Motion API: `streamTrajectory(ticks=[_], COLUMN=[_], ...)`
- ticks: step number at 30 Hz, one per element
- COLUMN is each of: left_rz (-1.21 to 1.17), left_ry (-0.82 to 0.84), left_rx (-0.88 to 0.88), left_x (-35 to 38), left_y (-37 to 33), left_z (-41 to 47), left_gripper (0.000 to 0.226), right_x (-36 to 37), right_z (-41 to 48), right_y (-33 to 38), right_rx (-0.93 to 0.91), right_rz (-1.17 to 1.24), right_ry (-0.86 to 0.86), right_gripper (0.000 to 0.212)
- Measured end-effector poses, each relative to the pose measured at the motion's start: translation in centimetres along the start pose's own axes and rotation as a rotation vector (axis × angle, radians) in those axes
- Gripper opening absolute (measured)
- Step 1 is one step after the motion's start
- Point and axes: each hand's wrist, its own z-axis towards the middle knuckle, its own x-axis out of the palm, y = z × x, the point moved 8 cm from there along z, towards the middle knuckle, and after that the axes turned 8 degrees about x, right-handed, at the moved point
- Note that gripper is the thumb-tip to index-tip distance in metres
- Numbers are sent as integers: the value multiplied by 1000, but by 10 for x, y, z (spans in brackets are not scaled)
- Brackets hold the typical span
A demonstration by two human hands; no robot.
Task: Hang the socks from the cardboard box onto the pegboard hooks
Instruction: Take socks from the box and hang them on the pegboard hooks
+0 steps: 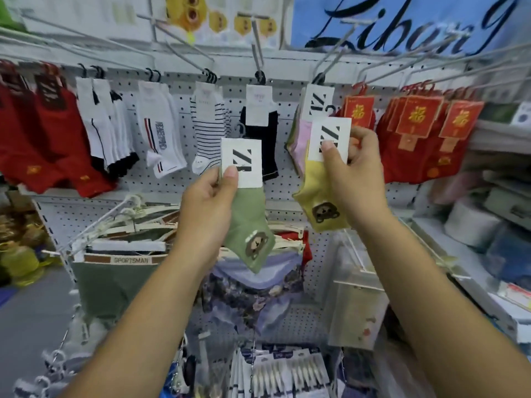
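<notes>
The left hand [209, 202] pinches a green sock [249, 225] by its white card [241, 163]. The thumb lies on the front of the card's lower left corner and the fingers are hidden behind it. The sock hangs below the grip, long axis close to upright, card on top. Its lower end, which carries a bear picture, points down and slightly right, and most of the sock lies right of the hand.

The right hand [355, 173] holds a yellow sock [317, 201] the same way, higher and further right. Its thumb presses the front of that sock's card [330, 139], and its curled fingers wrap the card's right edge. The yellow sock hangs down and to the left of this hand, card up and tilted a little. A bear face sits near its bottom end. The two socks are apart, neither touching the other.

Both are held in front of the white pegboard [184, 90]. Just behind the yellow sock's card, a bunch of pastel socks [298, 136] with the same kind of card hangs from a hook [318, 79]. Left of it hang a black sock [268, 145], striped socks [208, 130] and white socks [161, 130], with red socks [43, 133] at the far left. Red packs [416, 133] hang on the right.
</notes>
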Motion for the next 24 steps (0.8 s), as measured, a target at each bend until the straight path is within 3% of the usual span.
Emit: streamTrajectory(ticks=[4, 9, 19, 24], left_rz=[-4, -30, -75, -58], left_ry=[2, -23, -33, -16], left_rx=[56, 70, 15, 76], left_x=[24, 45, 67, 80], left_y=[-8, -2, 19, 14], left_z=[25, 37, 44, 56], left_gripper=[29, 26, 22, 20], right_x=[-4, 12, 21, -9], right_z=[58, 103, 116, 88], right_y=[9, 10, -11, -4], right_rx=[-49, -91, -70, -221], right_rz=[-21, -97, -71, -173], right_ry=[-47, 47, 138, -29], right_gripper=[37, 36, 33, 36])
